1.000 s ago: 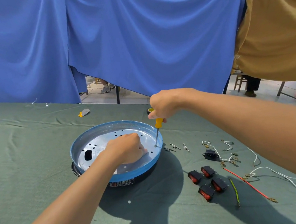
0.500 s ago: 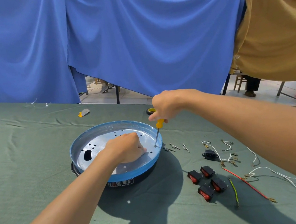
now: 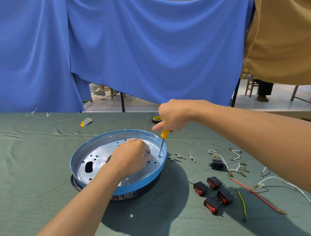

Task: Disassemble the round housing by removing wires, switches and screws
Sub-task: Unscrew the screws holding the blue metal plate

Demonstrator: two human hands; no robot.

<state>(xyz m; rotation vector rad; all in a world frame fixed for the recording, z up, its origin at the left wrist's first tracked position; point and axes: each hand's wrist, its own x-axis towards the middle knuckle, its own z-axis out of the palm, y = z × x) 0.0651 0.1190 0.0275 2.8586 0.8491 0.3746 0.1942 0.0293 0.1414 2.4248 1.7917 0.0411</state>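
So the round housing [image 3: 144, 183] sits open side up about mid-tabletop on the green cloth [image 3: 28, 177]. It has a blue wall and a shiny plate full of holes inside.

The right hand [image 3: 172, 115] is wrapped tight round the yellow-handled screwdriver [image 3: 164, 134], index finger poking out a bit. The shaft angles down and the tip lands on the plate just inside the housing's right wall.

The left hand [image 3: 130, 158] is down inside the housing with curled fingers, and its fingertips [image 3: 148, 155] are right beside the screwdriver tip. Honestly can't tell if they're pinching a screw or just pressing on the plate; it's too small to make out.

On the cloth just right of the housing lie a few loose screws [image 3: 178, 156]. Past those there's a black socket [image 3: 217, 164] with short white wires [image 3: 237, 155] around it. Toward the near edge are four black switches [image 3: 214, 192] with red rockers, all bunched together. Right of them lie a green-yellow wire [image 3: 242, 203], a red wire [image 3: 257, 196] and a long white wire [image 3: 280, 179]. A tape roll [image 3: 155, 118] sits near the far edge, partly behind the right hand.
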